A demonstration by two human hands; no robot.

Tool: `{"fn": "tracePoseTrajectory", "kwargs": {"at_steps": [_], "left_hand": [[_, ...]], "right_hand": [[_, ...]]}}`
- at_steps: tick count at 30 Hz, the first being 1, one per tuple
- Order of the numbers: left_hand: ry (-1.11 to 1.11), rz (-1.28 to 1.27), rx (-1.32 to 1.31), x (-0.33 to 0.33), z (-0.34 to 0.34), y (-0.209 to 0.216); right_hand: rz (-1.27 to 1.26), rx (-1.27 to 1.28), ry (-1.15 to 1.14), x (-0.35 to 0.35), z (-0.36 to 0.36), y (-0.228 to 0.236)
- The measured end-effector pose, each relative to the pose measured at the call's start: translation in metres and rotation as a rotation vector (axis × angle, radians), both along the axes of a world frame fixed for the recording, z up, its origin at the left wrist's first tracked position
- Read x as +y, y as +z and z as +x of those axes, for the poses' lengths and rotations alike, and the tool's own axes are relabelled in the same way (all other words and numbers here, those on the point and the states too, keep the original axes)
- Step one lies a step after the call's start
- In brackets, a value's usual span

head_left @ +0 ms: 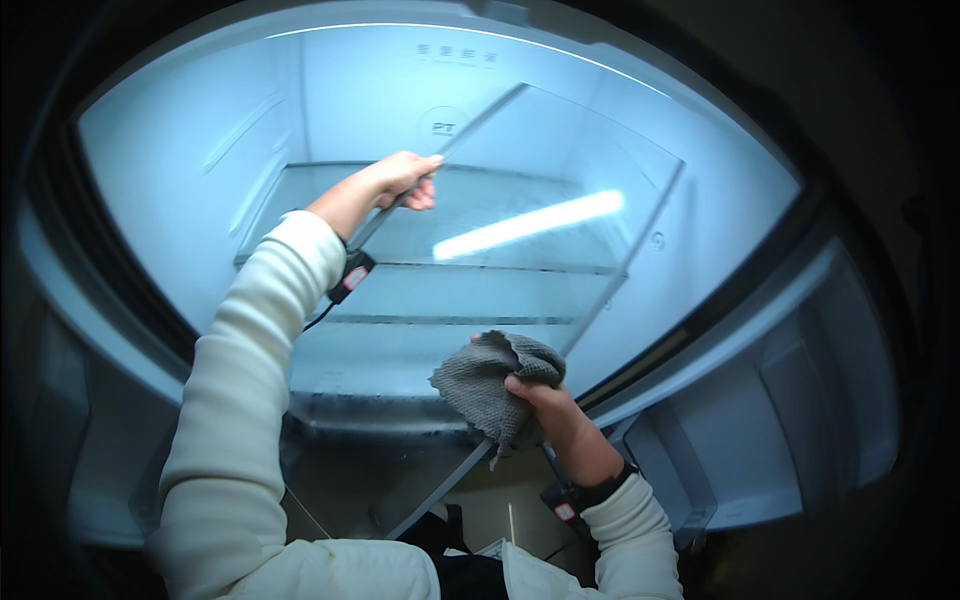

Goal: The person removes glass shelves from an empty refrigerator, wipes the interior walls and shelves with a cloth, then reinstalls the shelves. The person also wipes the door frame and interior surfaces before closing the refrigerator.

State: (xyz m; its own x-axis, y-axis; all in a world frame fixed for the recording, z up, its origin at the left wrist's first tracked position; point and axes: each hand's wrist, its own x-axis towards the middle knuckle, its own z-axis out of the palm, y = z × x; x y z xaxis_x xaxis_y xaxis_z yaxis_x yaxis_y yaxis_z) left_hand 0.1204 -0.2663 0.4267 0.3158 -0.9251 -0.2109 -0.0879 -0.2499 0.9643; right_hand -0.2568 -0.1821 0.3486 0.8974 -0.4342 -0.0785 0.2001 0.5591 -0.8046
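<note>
A clear glass refrigerator shelf [528, 228] with grey edge strips is held up at a slant in front of the open refrigerator. My left hand [408, 180] is closed round its left edge strip, towards the far end. In my right hand [555, 410] is a bunched grey cloth [488, 382], the thumb pressing on top of it. The cloth lies against the shelf's near right part, and its folds hide most of the right fingers. A bright streak of reflected light crosses the glass.
The lit refrigerator compartment [350, 90] has pale walls and fixed shelf levels [390, 320] behind the glass. Open doors stand on both sides, the right door [830, 380] with bins and the left door [110, 420] in shadow. Dark door-frame edges [740, 270] border the opening.
</note>
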Motion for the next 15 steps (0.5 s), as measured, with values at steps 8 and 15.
{"fn": "tracePoseTrajectory", "kwargs": {"at_steps": [8,15], "left_hand": [[-0.081,-0.007,0.186,0.004,0.002,-0.009],[0.125,0.063,-0.459,0.056,-0.019,0.013]], "right_hand": [[0.027,0.123,-0.155,0.028,-0.008,0.042],[0.073,0.096,-0.148,0.026,-0.009,0.042]]}}
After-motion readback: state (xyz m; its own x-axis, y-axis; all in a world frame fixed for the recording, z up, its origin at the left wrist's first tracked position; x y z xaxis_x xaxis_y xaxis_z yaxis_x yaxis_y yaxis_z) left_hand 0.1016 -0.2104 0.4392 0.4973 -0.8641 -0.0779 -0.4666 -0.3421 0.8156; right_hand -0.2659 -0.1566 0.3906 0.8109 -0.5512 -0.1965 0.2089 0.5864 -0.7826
